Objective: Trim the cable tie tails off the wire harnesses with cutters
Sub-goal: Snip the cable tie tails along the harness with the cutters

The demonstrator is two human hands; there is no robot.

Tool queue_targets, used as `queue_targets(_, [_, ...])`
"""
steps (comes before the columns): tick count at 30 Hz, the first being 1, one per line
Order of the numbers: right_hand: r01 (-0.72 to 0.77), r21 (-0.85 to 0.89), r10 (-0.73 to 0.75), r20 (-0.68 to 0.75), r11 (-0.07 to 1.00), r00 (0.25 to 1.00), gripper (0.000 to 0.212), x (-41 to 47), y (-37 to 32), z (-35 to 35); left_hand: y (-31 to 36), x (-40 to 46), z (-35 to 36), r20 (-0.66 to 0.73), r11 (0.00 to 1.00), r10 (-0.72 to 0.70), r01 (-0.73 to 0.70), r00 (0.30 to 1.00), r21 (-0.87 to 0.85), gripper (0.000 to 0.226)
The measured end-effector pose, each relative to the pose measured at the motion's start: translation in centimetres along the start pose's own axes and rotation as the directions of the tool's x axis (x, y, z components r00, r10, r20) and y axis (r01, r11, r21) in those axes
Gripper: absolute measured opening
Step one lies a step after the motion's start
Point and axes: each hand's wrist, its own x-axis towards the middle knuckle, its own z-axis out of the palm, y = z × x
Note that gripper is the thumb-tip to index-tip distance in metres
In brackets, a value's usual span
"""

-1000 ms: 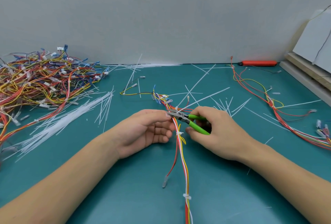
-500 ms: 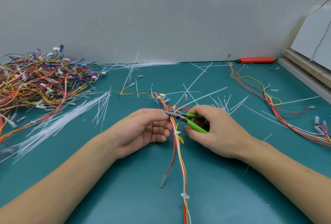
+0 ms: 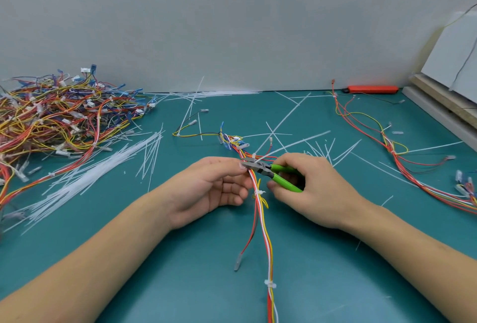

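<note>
Between hands: wire harness (image 3: 260, 209); left hand (image 3: 211, 188) pinches it, right hand (image 3: 315, 191) grips cutters (image 3: 268, 171).

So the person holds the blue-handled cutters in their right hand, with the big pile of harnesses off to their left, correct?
Not quite: the cutters have green handles, not blue. The head view shows the right hand gripping them, with the big pile of harnesses to the left.
</note>
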Motion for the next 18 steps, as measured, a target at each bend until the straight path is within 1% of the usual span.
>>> queue_targets(4, [0.009,-0.025,-0.009,0.027,1.0,1.0,0.027,-0.09,0.1,-0.13,-0.06,0.1,-0.08,-0.005,1.0,-0.004,0.004,1.0,-0.004,0.015])
queue_targets(6, [0.012,-0.044,-0.011,0.03,0.999,0.999,0.029,-0.06,0.15,-0.19,-0.1,0.12,-0.1,-0.009,1.0,-0.006,0.006,1.0,-0.002,0.015])
queue_targets(15, [0.012,-0.05,-0.01,0.042,0.999,0.999,0.026,0.05,0.17,-0.26,-0.12,0.05,-0.08,-0.012,1.0,-0.008,0.007,1.0,-0.007,0.015])
queue_targets(18, [0.014,-0.037,-0.013,0.027,0.999,1.0,0.018,0.11,-0.01,-0.28,-0.1,0.05,-0.08,-0.012,1.0,-0.006,0.006,1.0,-0.005,0.016])
